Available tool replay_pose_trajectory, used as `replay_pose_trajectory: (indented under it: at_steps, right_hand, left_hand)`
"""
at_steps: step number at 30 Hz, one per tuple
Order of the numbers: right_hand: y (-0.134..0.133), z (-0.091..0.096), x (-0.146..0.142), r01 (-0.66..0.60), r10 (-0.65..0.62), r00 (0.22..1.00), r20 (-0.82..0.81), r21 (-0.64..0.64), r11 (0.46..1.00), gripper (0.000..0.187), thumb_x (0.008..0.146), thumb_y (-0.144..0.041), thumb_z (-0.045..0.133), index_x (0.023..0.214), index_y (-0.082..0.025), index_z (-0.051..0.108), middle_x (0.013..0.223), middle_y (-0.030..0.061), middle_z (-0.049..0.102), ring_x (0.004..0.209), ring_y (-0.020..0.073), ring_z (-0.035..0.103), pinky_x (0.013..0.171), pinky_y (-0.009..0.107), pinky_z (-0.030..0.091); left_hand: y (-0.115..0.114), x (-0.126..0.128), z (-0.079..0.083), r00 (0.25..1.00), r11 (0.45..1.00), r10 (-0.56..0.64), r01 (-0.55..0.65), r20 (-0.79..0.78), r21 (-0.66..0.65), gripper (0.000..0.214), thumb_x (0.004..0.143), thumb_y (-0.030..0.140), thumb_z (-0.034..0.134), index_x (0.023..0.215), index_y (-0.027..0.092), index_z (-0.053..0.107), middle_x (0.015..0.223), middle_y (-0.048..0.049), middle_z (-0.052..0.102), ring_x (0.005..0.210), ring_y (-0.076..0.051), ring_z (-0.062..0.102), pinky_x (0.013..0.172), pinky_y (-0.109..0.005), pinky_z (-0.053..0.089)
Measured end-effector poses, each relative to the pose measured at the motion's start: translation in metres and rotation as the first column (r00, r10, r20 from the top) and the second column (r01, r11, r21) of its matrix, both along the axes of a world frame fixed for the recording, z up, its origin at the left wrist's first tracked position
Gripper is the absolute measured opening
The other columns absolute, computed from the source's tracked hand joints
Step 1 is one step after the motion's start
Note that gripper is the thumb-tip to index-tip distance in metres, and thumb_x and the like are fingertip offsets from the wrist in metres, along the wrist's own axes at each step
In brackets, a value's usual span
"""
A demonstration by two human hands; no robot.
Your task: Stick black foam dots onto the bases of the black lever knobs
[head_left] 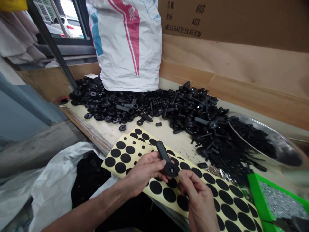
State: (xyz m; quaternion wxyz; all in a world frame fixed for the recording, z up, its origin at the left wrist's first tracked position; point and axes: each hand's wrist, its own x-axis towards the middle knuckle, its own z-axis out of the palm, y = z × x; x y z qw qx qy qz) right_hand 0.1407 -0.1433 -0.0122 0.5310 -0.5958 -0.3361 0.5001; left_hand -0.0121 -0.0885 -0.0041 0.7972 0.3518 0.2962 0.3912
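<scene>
My left hand [145, 170] grips a black plastic lever [163, 153], its flat arm pointing up and its round ring end [171, 169] lying near my right hand [199, 201]. The thumb and fingertips of my right hand come together at the ring's lower edge. Whether they pinch something there is hidden. Below both hands lies a cream backing sheet [193, 183] printed with rows of round black adhesive pads, overlapping a second sheet [120, 154].
A heap of black plastic parts [154, 106] covers the bench [113, 130]. At right are a steel bowl [263, 141] of black rods and a green tray [272, 201] of silvery bits. A white woven sack [127, 42] stands behind; a white plastic bag [55, 177] lies lower left.
</scene>
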Motion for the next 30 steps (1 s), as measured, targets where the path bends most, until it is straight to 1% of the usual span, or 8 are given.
replay_pose_trajectory:
  at_steps: [8, 12, 17, 23, 30]
  right_hand:
    - [-0.0001, -0.0033, 0.0015, -0.01, 0.009, 1.0, -0.01, -0.013, 1.0, 0.034, 0.074, -0.048, 0.073, 0.064, -0.019, 0.059, 0.06, -0.0039, 0.044, 0.061, 0.0115, 0.034, 0.057, 0.023, 0.031]
    - [0.0016, -0.0034, 0.0012, -0.004, 0.004, 1.0, -0.008, -0.023, 1.0, 0.032, 0.074, -0.048, 0.073, 0.065, -0.019, 0.061, 0.06, -0.0038, 0.044, 0.061, 0.0115, 0.034, 0.058, 0.022, 0.032]
    - [0.0023, -0.0035, 0.001, 0.005, -0.005, 1.0, -0.014, -0.031, 0.999, 0.033, 0.072, -0.048, 0.073, 0.065, -0.019, 0.061, 0.059, -0.0039, 0.043, 0.059, 0.0111, 0.033, 0.054, 0.022, 0.03]
    - [0.0029, -0.0037, 0.0008, -0.004, 0.003, 1.0, -0.019, -0.037, 0.999, 0.032, 0.074, -0.047, 0.072, 0.065, -0.019, 0.06, 0.059, -0.0036, 0.042, 0.059, 0.0115, 0.032, 0.054, 0.023, 0.029]
    - [0.0042, -0.0046, 0.0009, -0.01, 0.009, 1.0, -0.03, -0.037, 0.999, 0.031, 0.075, -0.047, 0.072, 0.066, -0.019, 0.06, 0.06, -0.0038, 0.041, 0.06, 0.0113, 0.033, 0.056, 0.023, 0.03]
  left_hand:
    - [0.0025, 0.0006, -0.0032, 1.0, 1.0, 0.001, -0.001, 0.006, -0.007, 0.023, 0.088, 0.027, 0.061, 0.104, 0.01, 0.064, 0.103, -0.0146, 0.068, 0.072, -0.014, 0.065, 0.064, -0.024, 0.052]
    - [0.0015, 0.0005, -0.0038, 1.0, 1.0, -0.003, 0.003, -0.002, -0.005, 0.025, 0.089, 0.027, 0.061, 0.106, 0.009, 0.064, 0.099, -0.0137, 0.068, 0.074, -0.015, 0.066, 0.065, -0.024, 0.051]
    - [0.0021, 0.0004, -0.0033, 1.0, 1.0, 0.006, -0.006, 0.001, -0.017, 0.026, 0.088, 0.027, 0.061, 0.108, 0.01, 0.064, 0.107, -0.0149, 0.067, 0.076, -0.015, 0.066, 0.065, -0.024, 0.051]
    - [0.0027, 0.0008, -0.0025, 1.0, 1.0, 0.009, -0.009, 0.008, -0.008, 0.024, 0.088, 0.027, 0.061, 0.105, 0.01, 0.065, 0.096, -0.0124, 0.068, 0.074, -0.015, 0.066, 0.064, -0.023, 0.051]
    - [0.0037, 0.0022, -0.0033, 1.0, 1.0, 0.015, -0.015, 0.012, -0.021, 0.024, 0.088, 0.025, 0.061, 0.106, 0.01, 0.065, 0.098, -0.0128, 0.068, 0.073, -0.014, 0.065, 0.064, -0.023, 0.051]
